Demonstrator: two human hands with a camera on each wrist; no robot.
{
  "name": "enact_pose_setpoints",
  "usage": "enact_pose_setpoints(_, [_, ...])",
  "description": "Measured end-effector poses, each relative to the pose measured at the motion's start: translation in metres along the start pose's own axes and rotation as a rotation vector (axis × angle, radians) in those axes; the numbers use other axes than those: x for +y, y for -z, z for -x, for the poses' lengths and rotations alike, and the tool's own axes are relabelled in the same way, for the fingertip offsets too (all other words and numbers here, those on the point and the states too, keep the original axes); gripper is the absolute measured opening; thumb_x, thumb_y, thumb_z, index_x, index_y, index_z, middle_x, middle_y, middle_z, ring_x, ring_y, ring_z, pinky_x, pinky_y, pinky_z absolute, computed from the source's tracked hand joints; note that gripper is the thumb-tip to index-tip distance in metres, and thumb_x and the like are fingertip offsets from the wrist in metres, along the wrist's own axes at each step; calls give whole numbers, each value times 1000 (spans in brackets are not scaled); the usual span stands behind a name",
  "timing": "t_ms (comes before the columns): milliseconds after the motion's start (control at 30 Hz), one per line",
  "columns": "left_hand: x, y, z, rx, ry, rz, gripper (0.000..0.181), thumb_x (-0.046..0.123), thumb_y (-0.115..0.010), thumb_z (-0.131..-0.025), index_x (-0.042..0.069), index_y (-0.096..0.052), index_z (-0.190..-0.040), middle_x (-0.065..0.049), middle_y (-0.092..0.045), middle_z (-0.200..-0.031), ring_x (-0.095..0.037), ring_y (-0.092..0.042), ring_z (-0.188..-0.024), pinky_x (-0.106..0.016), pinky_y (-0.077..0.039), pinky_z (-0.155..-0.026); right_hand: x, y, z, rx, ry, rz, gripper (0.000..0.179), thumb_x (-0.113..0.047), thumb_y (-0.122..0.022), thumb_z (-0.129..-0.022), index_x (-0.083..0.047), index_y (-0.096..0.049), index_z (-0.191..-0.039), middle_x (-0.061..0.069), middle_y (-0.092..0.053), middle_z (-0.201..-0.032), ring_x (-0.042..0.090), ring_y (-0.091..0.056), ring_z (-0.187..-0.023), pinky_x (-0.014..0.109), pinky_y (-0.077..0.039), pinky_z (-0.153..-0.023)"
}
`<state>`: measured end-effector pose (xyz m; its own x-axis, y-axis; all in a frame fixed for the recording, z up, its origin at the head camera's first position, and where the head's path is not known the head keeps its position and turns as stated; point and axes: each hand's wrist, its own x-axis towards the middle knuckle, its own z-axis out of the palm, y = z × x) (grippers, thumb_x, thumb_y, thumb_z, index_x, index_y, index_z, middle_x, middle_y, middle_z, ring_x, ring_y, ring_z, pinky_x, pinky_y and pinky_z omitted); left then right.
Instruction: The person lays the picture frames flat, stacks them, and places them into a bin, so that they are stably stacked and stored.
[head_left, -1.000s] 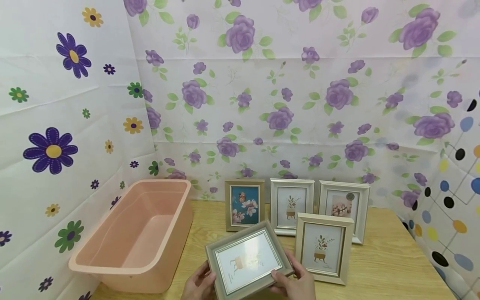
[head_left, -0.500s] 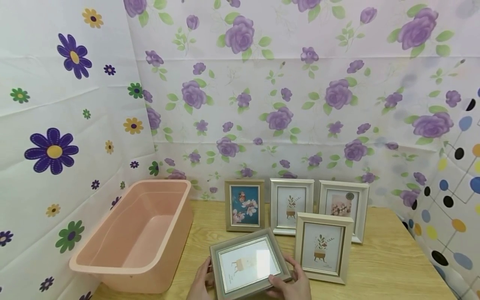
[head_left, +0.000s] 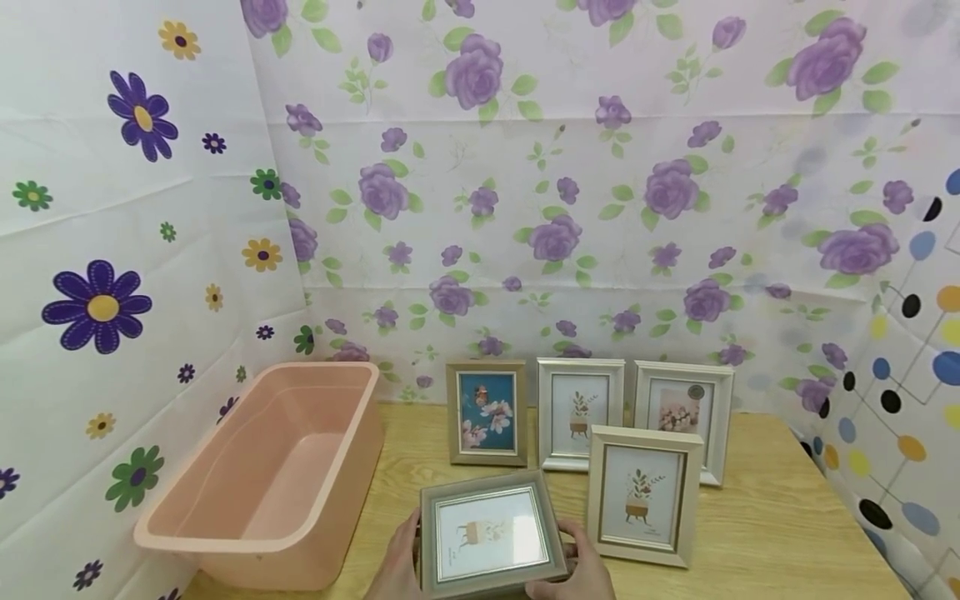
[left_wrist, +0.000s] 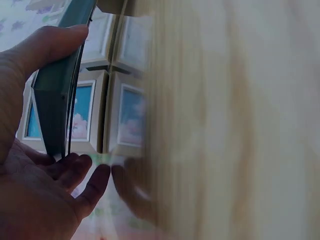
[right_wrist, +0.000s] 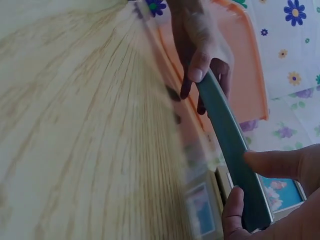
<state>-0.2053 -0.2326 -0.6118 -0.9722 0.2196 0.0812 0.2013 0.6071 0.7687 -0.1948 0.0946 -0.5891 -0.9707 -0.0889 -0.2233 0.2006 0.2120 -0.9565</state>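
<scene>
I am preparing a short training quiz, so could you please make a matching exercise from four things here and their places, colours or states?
1. Plastic tub
2. Photo frame with blue picture
3. Greyish-brown photo frame
4. Rear backdrop

A. Held by the left hand and right hand
B. White with purple roses
C. Standing upright, not held
D. Pink

Pairs: 1-D, 2-C, 3-A, 4-B
</scene>
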Motion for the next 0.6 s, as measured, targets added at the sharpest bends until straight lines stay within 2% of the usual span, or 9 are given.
enact_pose_setpoints(100, [3,2,-2,-30,11,-1,134,40,-102,-72,-18,-22,-163,-45,-39,-158,-66,-41,-144,-78,-47,-108,2,0,-1,19,15,92,106,-10,-100,-68,9,-44,-156,16,-71,-113,21,-70,-94,38,-62,-80])
enact_pose_setpoints(267, [-4,0,-8,-69,40,-6,144,44,-106,-65,-15,-20,-165,-43,-38,-162,-62,-40,-148,-77,-45,-111,-2,-4,3,43,65,137,95,3,-91,-66,15,-46,-148,15,-73,-107,22,-72,-91,46,-62,-83])
enact_pose_setpoints(433, [2,0,-8,-40,-42,-25,141,39,-108,-63,-18,-24,-161,-44,-44,-155,-64,-44,-140,-76,-50,-104,-6,-6,6,49,96,172,89,6,-93,-67,19,-49,-143,14,-73,-104,19,-71,-91,40,-60,-81])
enact_pose_setpoints(500, [7,2,-6,-35,-71,-72,137,41,-107,-65,-19,-27,-159,-43,-46,-153,-64,-46,-137,-72,-52,-103,-6,-6,6,53,113,189,86,6,-93,-67,20,-51,-141,13,-72,-103,18,-69,-90,36,-59,-79])
enact_pose_setpoints(600, [18,6,-6,-68,-48,-34,134,31,-107,-67,-21,-24,-159,-44,-43,-155,-63,-43,-138,-75,-49,-106,-8,-6,7,61,128,222,80,5,-94,-67,21,-55,-135,12,-71,-103,17,-66,-90,31,-56,-78])
